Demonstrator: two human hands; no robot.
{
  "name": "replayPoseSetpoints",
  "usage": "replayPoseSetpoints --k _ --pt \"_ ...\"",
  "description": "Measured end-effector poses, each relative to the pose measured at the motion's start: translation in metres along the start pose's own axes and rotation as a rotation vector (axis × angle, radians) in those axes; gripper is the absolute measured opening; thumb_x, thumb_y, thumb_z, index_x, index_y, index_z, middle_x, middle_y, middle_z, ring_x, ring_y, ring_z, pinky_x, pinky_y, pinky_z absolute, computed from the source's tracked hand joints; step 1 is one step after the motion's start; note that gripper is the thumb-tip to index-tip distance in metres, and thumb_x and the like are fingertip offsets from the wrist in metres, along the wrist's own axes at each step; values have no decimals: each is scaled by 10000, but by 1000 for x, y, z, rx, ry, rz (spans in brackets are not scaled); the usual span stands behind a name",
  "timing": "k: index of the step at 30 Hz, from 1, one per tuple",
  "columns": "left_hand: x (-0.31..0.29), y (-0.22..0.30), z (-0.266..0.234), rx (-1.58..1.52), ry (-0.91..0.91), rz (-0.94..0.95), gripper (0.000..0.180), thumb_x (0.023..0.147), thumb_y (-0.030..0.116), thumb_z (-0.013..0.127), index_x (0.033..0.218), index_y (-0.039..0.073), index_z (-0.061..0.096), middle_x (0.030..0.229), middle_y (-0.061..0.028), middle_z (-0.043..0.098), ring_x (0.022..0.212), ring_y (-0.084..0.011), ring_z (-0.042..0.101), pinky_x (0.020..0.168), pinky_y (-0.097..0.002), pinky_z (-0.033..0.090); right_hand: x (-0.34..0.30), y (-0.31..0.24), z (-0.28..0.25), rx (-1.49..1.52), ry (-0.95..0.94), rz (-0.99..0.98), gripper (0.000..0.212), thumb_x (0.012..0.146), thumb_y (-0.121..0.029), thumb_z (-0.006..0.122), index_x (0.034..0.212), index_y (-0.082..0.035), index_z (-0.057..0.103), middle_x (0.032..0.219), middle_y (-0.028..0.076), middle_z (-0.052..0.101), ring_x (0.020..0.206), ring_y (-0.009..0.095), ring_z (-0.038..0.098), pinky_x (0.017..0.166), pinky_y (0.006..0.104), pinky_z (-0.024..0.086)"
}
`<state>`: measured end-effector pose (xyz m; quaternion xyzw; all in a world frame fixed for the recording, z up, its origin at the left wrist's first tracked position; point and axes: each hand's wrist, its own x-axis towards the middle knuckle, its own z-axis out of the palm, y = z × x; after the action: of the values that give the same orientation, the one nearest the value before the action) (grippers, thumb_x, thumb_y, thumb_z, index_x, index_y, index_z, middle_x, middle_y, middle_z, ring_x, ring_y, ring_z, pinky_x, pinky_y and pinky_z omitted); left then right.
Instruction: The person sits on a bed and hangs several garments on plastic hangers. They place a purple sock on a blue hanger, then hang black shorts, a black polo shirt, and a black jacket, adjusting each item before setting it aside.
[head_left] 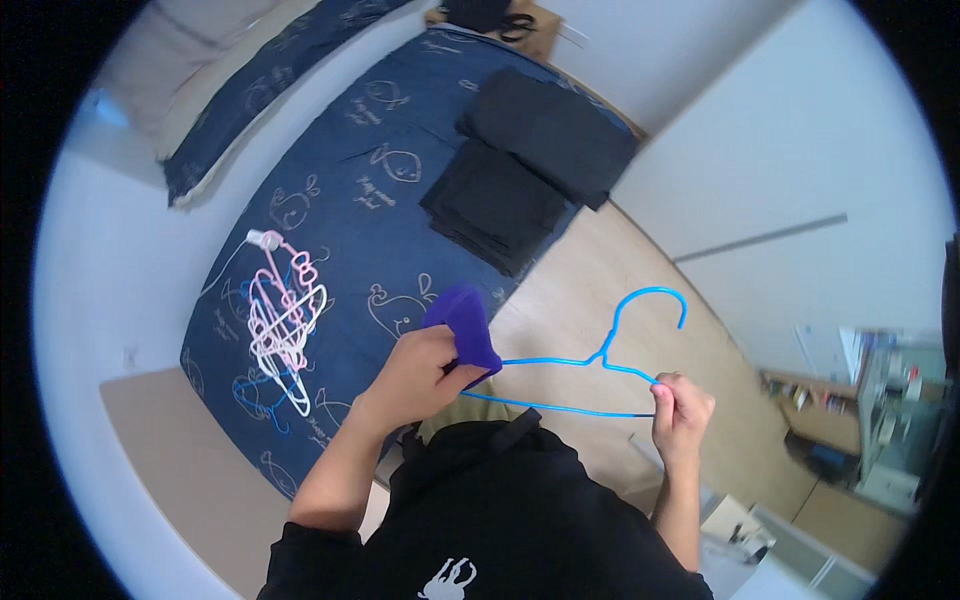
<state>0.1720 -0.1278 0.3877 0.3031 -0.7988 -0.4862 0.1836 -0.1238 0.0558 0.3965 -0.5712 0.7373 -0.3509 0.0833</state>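
Fingers: left hand (pixel 414 373) closed, thumb pressing purple cloth (pixel 465 322); right hand (pixel 683 410) pinching the right-hand end of a blue hanger (pixel 603 354).
Bed (pixel 345 255), dark blue, printed cover, left to upper centre of frame.
Hanger, right of centre, lower half: probably light, springy, thin smooth wire apt to roll between the fingers; neck or shoulder the surest hold. Left end hidden at cloth and hand.
Cloth, centre of frame: likely soft, limp, hard to damage; best taken by a bunched edge.
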Motion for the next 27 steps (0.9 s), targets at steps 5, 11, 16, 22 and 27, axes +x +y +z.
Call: replayPoseSetpoints --k 5,11,16,22,27 --pt "-11 -36 -41 47 255 -53 82 881 78 689 917 12 723 807 -148 671 726 -275 664 635 -364 496 69 -4 36 74 -55 -18 129 917 -43 675 796 -3 655 667 121 620 535 231 574 536 322 445" --pt "-33 -35 -63 -112 950 -360 125 963 86 635 876 8 681 809 -53 658 660 -168 617 601 -295 476 131 -11 94 239 -174 -51 158 962 -70 648 820 -2 652 659 95 612 554 177 570 548 308 446" --pt "-1 -26 -58 -825 1584 -220 257 1098 249 499 1010 36 613 882 -16 650 740 -105 625 690 -271 537 180 -13 135 406 -342 -87 194 1006 -111 617 845 -4 637 687 66 607 596 128 548 569 285 439" --pt "35 -18 -53 -895 1889 -136 430 1109 409 424 1274 41 573 1183 -88 681 1077 -212 659 958 -373 526 220 -8 161 583 -544 4 275 1062 -160 561 829 -22 609 699 -13 557 622 82 484 580 256 402" --pt "31 -24 -55 -1062 2024 31 469 1107 460 380 1233 74 613 1198 -69 686 1057 -238 656 977 -403 512 238 14 184 878 -784 350 313 1093 -212 516 828 -51 561 664 -60 471 578 20 399 517 213 304"
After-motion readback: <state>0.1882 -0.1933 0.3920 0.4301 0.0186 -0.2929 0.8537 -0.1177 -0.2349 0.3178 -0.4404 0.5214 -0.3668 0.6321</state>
